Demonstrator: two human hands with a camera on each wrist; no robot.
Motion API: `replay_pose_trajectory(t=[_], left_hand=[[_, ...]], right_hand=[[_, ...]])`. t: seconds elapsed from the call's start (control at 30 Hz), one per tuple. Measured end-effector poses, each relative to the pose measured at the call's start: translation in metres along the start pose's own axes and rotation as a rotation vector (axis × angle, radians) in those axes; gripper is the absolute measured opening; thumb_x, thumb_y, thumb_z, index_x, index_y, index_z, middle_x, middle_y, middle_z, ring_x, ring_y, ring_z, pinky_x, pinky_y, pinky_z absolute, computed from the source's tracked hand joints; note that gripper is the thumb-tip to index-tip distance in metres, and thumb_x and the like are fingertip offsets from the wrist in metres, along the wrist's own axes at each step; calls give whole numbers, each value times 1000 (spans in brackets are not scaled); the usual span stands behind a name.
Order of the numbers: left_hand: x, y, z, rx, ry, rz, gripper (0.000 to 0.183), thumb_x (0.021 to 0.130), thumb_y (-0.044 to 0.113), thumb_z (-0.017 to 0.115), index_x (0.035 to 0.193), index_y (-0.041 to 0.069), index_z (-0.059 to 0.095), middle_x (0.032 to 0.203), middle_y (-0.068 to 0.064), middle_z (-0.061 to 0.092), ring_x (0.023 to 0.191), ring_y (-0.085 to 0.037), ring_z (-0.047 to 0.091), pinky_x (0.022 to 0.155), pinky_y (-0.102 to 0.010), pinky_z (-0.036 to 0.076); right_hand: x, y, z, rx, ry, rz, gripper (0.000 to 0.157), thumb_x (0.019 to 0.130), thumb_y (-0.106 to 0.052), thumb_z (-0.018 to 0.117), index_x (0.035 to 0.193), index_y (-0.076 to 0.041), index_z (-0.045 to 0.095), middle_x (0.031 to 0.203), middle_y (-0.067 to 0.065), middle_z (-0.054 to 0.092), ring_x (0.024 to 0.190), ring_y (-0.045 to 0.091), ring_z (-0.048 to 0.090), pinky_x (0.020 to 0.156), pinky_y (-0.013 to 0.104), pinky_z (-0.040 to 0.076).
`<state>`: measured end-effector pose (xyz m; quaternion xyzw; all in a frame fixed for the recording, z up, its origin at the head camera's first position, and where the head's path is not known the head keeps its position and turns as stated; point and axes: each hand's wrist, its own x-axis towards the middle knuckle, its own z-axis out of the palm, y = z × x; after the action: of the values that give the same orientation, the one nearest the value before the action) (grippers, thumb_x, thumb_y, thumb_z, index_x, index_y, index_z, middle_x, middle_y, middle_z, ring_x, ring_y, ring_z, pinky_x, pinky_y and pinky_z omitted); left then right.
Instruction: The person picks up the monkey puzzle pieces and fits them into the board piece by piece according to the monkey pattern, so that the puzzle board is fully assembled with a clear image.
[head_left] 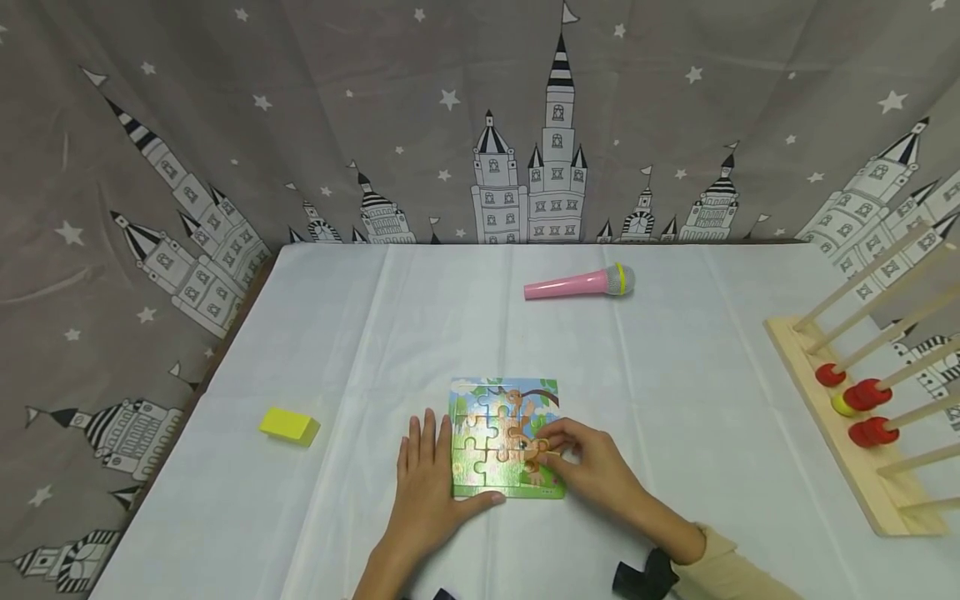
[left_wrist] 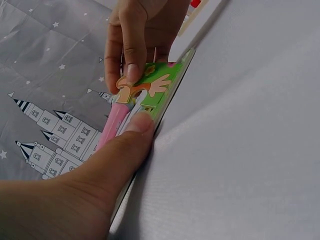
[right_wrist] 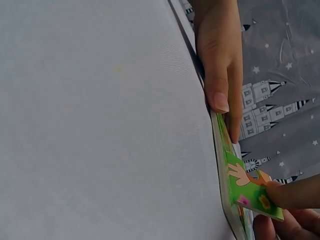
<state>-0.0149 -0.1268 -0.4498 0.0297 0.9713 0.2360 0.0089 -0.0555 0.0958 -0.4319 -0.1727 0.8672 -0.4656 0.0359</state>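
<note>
A square jigsaw puzzle (head_left: 471, 429) with a monkey picture lies on the white-covered table. My left hand (head_left: 427, 492) rests along its left side, fingers stretched out and thumb on the bottom border. At the lower right of the puzzle, my right hand (head_left: 600, 467) pinches a puzzle piece between thumb and fingers. Both wrist views show this green puzzle piece (left_wrist: 162, 82) (right_wrist: 255, 200), with a monkey's hand and flowers on it, tilted up from the board. In the right wrist view, the left thumb (right_wrist: 220, 97) touches the board's near edge.
A pink toy microphone (head_left: 570, 285) lies beyond the puzzle. To the left is a yellow block (head_left: 288, 427). A wooden peg stand (head_left: 840, 433) with red and yellow beads stands at the right. A castle-print grey cloth (head_left: 420, 125) hangs behind the table.
</note>
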Motion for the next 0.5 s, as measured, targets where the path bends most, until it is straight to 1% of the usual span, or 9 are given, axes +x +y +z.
replay_pose_trajectory(t=[0.1, 0.2, 0.3, 0.37, 0.5], left_hand=[[0, 0, 0, 3, 1, 2, 119, 60, 73, 62, 143, -1, 20, 151, -22, 8, 140, -39, -1, 111, -54, 6], [0, 0, 0, 3, 1, 4, 119, 60, 72, 62, 143, -1, 19, 151, -23, 8, 140, -40, -1, 111, -54, 6], [0, 0, -1, 3, 2, 6, 118, 60, 72, 62, 143, -1, 20, 151, -23, 8, 140, -40, 0, 111, -54, 6], [0, 0, -1, 7, 3, 9, 118, 60, 72, 62, 143, -1, 20, 150, -24, 9, 139, -40, 0, 110, -55, 6], [0, 0, 0, 13, 8, 12, 118, 60, 72, 62, 142, -1, 21, 150, -24, 10, 139, -41, 1, 110, -55, 7]], right_hand=[[-1, 0, 2, -42, 28, -12, 22, 72, -13, 74, 92, -15, 64, 78, -8, 66, 73, 2, 58, 62, 19, 41], [-1, 0, 3, -90, 52, -36, 23, 71, -15, 76, 91, -18, 66, 82, -11, 64, 78, 5, 55, 67, 21, 44], [-2, 1, 4, -135, 43, -49, 25, 70, -17, 77, 93, -19, 67, 90, -11, 62, 87, 8, 52, 75, 26, 44], [-3, 0, 5, -161, 27, -45, 28, 69, -19, 78, 95, -19, 67, 96, -10, 60, 92, 9, 49, 80, 30, 42], [-5, -2, 6, -225, 5, -44, 38, 66, -24, 80, 101, -16, 66, 106, -3, 56, 101, 15, 46, 84, 36, 38]])
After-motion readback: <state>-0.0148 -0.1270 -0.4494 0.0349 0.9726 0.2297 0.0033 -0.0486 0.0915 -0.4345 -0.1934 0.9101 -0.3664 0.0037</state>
